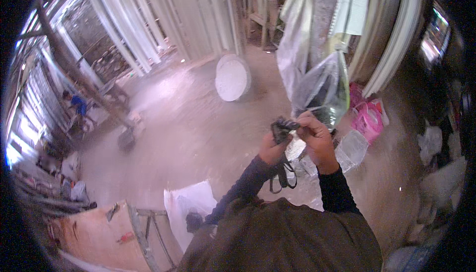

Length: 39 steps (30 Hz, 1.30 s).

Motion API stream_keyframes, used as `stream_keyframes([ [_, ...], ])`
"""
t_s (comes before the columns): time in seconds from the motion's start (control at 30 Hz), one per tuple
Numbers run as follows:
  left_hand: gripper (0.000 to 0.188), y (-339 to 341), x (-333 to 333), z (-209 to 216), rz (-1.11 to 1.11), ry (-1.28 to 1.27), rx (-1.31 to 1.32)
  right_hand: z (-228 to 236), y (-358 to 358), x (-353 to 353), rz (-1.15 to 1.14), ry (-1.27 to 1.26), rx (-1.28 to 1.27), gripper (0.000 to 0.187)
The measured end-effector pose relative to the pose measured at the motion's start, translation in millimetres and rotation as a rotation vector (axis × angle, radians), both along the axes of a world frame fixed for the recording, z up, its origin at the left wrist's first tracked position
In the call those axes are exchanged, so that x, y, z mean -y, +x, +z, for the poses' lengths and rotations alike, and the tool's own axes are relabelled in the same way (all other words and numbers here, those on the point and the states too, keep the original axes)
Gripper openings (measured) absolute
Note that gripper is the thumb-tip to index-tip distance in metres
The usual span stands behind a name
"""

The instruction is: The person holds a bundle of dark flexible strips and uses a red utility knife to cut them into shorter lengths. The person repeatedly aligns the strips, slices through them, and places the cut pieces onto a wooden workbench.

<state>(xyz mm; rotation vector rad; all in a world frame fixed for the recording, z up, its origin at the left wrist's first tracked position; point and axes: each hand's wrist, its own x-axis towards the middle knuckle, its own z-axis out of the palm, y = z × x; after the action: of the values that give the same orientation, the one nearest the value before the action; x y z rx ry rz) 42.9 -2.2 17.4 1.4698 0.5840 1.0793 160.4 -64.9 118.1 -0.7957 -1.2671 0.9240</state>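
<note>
My left hand (272, 149) is closed around the lower side of a small black bundle (283, 126), held up in front of me. Dark strap loops (284, 179) dangle below that hand. From the other side, my right hand (316, 136) pinches the bundle's edge between thumb and fingers. Blur and size hide exactly what the bundle is. Just beyond my right hand hangs a clear plastic bag (325, 86) with something dark inside. Clear plastic packs (351, 149) lie on the floor beneath my right wrist.
A round white tub (232, 78) stands on the earthen floor ahead. Pink bags (369, 122) sit at the right, near tall pale panels (396, 34). At lower left are a wooden panel (99, 235) and a white sheet (186, 205). A person in blue (78, 104) is far left.
</note>
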Motion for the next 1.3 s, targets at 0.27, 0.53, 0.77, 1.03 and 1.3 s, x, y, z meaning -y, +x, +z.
stream_keyframes([
  [0.27,0.039,33.2,-7.6,18.5,-0.097,0.292,0.099,-20.0,11.7,3.3,-0.204,0.086,0.085,0.022],
  [0.53,0.029,61.5,-20.8,-5.8,-0.098,-0.065,0.35,22.1,64.5,-27.3,-0.413,0.129,1.02,0.017],
  [0.77,0.028,41.4,-45.8,-29.5,-0.031,-0.259,0.346,92.1,-131.9,-7.9,0.035,0.545,1.28,0.012],
  [1.03,0.026,-58.4,-70.7,-28.3,-0.011,-0.314,0.247,9.8,-466.7,5.6,1.311,0.884,1.543,0.019],
  [1.3,0.025,-196.3,-103.2,-46.2,0.071,-0.311,0.243,-157.9,-690.6,82.8,1.47,0.751,1.271,0.043],
])
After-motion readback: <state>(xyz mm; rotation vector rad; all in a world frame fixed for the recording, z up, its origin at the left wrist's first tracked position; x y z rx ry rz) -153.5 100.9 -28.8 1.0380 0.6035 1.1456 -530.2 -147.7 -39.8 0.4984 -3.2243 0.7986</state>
